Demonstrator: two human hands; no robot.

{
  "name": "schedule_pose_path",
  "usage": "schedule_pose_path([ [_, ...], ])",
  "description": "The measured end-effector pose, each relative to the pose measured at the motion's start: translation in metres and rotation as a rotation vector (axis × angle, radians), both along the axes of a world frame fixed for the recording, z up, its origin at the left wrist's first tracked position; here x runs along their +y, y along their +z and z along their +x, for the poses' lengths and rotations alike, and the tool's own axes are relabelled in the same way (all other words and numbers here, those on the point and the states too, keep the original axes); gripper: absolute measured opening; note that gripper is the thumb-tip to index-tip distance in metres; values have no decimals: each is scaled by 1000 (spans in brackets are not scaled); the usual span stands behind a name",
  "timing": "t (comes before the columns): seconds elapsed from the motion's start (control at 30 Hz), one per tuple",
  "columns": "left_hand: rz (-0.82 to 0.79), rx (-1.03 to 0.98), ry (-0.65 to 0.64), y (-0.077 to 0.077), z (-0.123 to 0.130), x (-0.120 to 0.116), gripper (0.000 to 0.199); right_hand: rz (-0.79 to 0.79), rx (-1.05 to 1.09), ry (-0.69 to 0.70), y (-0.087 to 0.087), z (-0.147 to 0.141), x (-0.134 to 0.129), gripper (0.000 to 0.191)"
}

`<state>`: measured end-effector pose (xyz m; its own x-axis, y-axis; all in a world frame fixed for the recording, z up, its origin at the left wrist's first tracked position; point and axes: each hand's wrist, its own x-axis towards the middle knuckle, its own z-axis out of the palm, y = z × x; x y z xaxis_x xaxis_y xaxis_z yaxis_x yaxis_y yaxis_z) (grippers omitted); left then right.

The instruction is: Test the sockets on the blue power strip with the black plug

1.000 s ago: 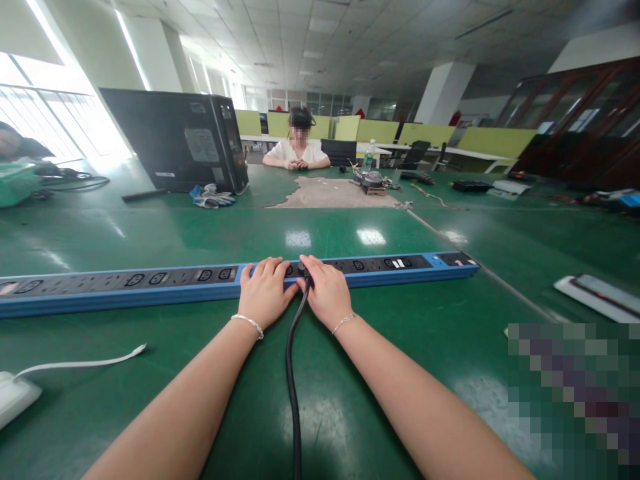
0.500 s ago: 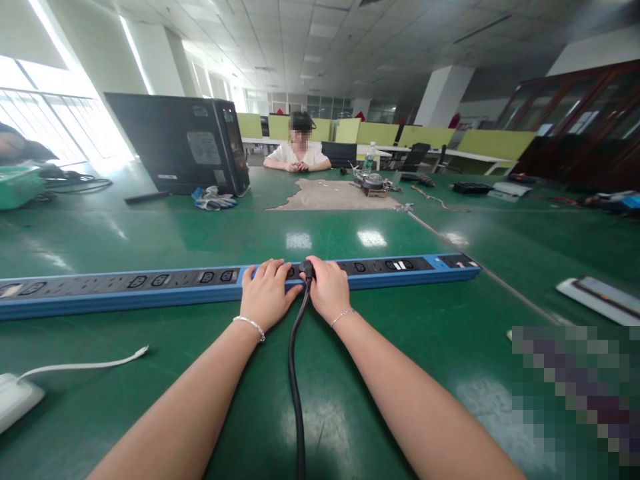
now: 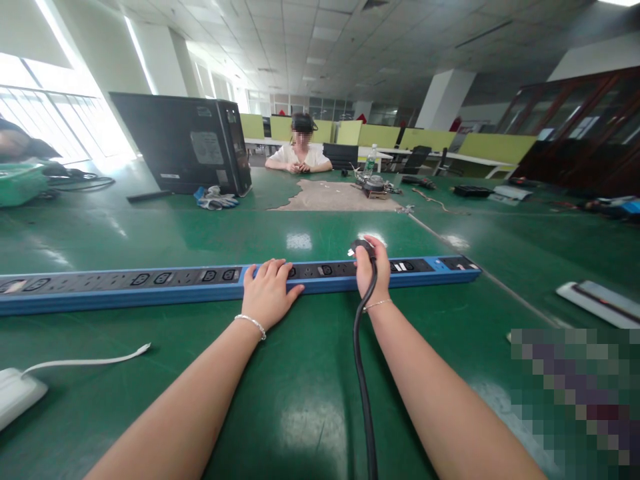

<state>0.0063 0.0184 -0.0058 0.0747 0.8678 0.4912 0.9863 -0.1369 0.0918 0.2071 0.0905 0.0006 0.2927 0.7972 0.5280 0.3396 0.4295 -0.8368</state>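
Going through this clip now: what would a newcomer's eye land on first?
Probably the long blue power strip running from the left edge across the green table, with the left hand resting on it. Next, the right hand, above the strip's right part, holding a black plug whose thick cable drops toward the bottom edge. Behind, at left, stands a big black computer case.

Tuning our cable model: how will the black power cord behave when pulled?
The black power cord probably flexes yet resists sharp kinks: it looks thick and makes smooth bends. The plug, held in the right hand, is likely rigid, given its chunky body. Some drag is likely: the cord runs out of frame.
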Motion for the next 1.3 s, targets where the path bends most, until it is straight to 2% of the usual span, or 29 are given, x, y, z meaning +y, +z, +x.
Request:
schedule_pose_path([
  [0.17,5,-7,-3,0,0,0,45,54,-156,-174,6,48,3,41],
  [0.37,-9,-13,1,0,0,0,45,-69,-339,-130,-4,82,9,41],
  [0.6,-4,-19,-8,-1,-1,1,45,-142,-403,-44,-8,86,14,36],
  [0.87,3,-20,-11,-1,0,0,45,-145,-357,99,-10,88,16,33],
  [1.03,11,-22,-15,-1,0,0,45,-131,-370,105,-11,87,14,31],
  [1.3,-7,-9,1,-1,0,0,46,-83,-524,73,-12,90,4,32],
])
